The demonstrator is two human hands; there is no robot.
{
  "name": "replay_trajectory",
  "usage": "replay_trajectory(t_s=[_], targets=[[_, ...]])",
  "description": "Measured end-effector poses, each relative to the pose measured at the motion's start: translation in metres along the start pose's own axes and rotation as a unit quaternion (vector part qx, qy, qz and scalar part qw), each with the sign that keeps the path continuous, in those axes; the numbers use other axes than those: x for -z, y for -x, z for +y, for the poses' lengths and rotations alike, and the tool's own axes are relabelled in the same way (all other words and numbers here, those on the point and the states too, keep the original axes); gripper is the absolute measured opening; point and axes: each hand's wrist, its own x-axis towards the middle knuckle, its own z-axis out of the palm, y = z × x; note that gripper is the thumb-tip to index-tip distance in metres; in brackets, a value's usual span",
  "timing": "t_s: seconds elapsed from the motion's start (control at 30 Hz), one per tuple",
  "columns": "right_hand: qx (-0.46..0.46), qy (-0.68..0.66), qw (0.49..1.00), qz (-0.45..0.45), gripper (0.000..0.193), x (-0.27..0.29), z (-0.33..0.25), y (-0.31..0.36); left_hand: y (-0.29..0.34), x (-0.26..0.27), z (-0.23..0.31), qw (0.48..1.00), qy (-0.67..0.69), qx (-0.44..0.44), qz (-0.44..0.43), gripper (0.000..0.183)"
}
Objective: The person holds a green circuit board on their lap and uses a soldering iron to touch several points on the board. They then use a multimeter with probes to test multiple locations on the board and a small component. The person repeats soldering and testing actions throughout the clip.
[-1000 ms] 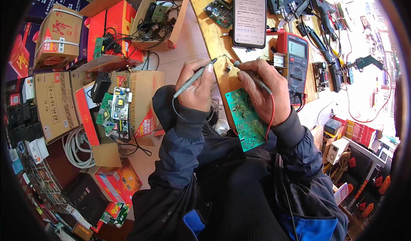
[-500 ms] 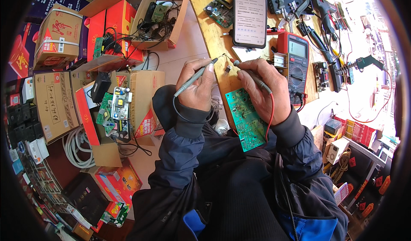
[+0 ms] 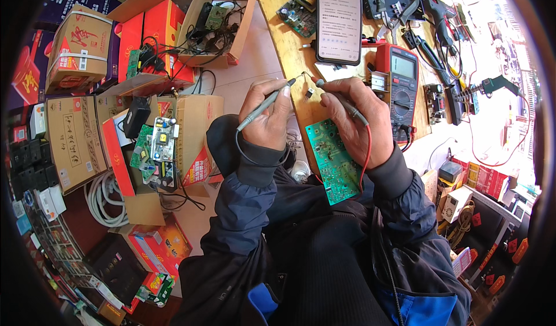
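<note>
Between the fingers of my left hand (image 3: 267, 113) is a grey test probe (image 3: 255, 113) with a black lead. My right hand (image 3: 366, 117) grips another test probe (image 3: 349, 107), whose lead is red. Both tips point toward a small component (image 3: 304, 76) at the bench's near edge; contact is too fine to make out. A small black part with metal legs (image 3: 310, 94) lies just below the tips. Under my right hand a green circuit board (image 3: 332, 164) sits partly past the bench edge. The red multimeter (image 3: 399, 85) stands to the right, its display lit.
A phone (image 3: 339, 22) showing text is propped at the back of the wooden bench (image 3: 278, 13). Pliers (image 3: 394, 13), a soldering iron (image 3: 431, 54) and another circuit board (image 3: 297, 16) lie around it. Cartons (image 3: 217, 25) of boards and cables fill the floor at left.
Almost nothing differs. Both hands hold the probes in nearly the same place, with the tips still near the small component.
</note>
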Motion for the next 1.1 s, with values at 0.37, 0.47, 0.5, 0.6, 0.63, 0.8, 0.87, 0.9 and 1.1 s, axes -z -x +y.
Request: replay_trajectory(t_s=[0.37, 0.47, 0.5, 0.6, 0.63, 0.8, 0.87, 0.9, 1.1], targets=[[-0.022, -0.027, 0.999, 0.011, 0.02, -0.0012, 0.0014, 0.0009, -0.0001, 0.0, 0.0022, 1.0, 0.004, -0.004, 0.002, 0.018], [-0.023, -0.016, 1.0, -0.001, 0.021, -0.001, -0.0008, 0.0034, 0.0019, 0.0, 0.0037, 1.0, 0.017, 0.011, -0.002, 0.019], [-0.017, -0.016, 1.0, 0.001, 0.021, -0.0022, -0.001, 0.0033, 0.0011, 0.0005, 0.0032, 1.0, 0.01, 0.003, -0.004, 0.019], [-0.005, -0.01, 1.0, 0.005, 0.021, -0.0043, -0.001, 0.0027, 0.0001, -0.0002, 0.0008, 1.0, 0.011, -0.005, -0.003, 0.019], [-0.007, -0.007, 1.0, 0.004, 0.021, -0.004, -0.001, 0.0029, 0.0001, -0.0003, 0.0002, 1.0, 0.013, -0.002, -0.002, 0.019], [-0.007, -0.01, 1.0, 0.008, 0.021, -0.0041, 0.0009, 0.0025, 0.0007, -0.0002, -0.0004, 1.0, 0.008, -0.002, 0.0, 0.019], [-0.014, -0.018, 1.0, 0.011, 0.021, -0.0052, 0.0014, 0.003, 0.0005, -0.0003, -0.0007, 1.0, 0.005, -0.002, 0.001, 0.019], [-0.014, -0.014, 1.0, 0.01, 0.021, -0.0056, 0.0018, 0.0031, 0.0, -0.0008, -0.0012, 1.0, 0.004, -0.005, 0.003, 0.019], [0.002, -0.002, 1.0, 0.012, 0.021, -0.0062, 0.0035, 0.0025, -0.0001, -0.0006, -0.0016, 1.0, 0.001, -0.011, 0.003, 0.019]])
